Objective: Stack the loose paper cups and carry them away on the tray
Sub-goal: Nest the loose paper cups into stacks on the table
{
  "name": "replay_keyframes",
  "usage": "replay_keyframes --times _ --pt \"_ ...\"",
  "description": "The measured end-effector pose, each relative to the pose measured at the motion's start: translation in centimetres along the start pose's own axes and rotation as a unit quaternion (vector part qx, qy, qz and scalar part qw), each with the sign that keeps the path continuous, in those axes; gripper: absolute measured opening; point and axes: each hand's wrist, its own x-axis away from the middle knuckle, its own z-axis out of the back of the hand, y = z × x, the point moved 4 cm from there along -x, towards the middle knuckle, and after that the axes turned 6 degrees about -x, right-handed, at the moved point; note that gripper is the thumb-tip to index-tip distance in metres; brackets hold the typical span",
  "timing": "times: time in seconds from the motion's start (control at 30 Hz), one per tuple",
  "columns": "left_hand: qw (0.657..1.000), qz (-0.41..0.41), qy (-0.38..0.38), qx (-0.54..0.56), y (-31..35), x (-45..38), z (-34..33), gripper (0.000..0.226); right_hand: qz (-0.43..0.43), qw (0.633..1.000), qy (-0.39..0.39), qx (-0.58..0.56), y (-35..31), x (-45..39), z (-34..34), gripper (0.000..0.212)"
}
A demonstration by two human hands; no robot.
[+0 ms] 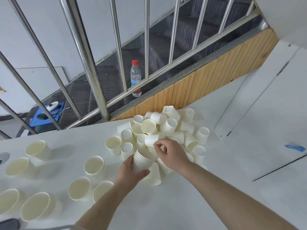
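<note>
We reach both bare forearms forward over the white table [191, 188], coming in from the lower edge. Our left hand [131, 173] wraps round a nested stack [143, 161] of cups, thumb on the near side and fingers curled behind, holding it tilted with its open end toward the heap. Our right hand [171, 153] hovers just above and beside the stack's mouth, wrist bent down, thumb and forefinger drawn together over a loose cup [152, 140] lying on its side; we cannot tell whether they actually pinch its rim or only touch it.

The heap [167, 128] of loose cups lies jumbled at the table's far edge, right in front of our hands, some upright, many tipped over. To the left stand several finished stacks [94, 166], upright and apart from one another.

Beyond the table a steel railing [88, 52] runs along a stair, with a water bottle [135, 77] standing behind it.
</note>
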Motion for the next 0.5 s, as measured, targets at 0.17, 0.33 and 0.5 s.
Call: replay_keyframes --times 0.17,0.33,0.5 --pt "1.0 0.008 0.009 0.007 -0.7 -0.6 1.3 0.053 0.004 0.984 -0.071 0.162 0.4 -4.9 -0.6 0.05" --pt "0.999 0.024 0.034 0.017 -1.0 -1.2 2.0 0.054 0.057 0.939 -0.135 0.312 0.7 -10.2 -3.1 0.074" --pt "0.997 0.038 0.063 0.032 -1.4 -2.2 2.2 0.056 0.069 0.906 -0.183 0.375 2.3 -13.8 -5.6 0.082"
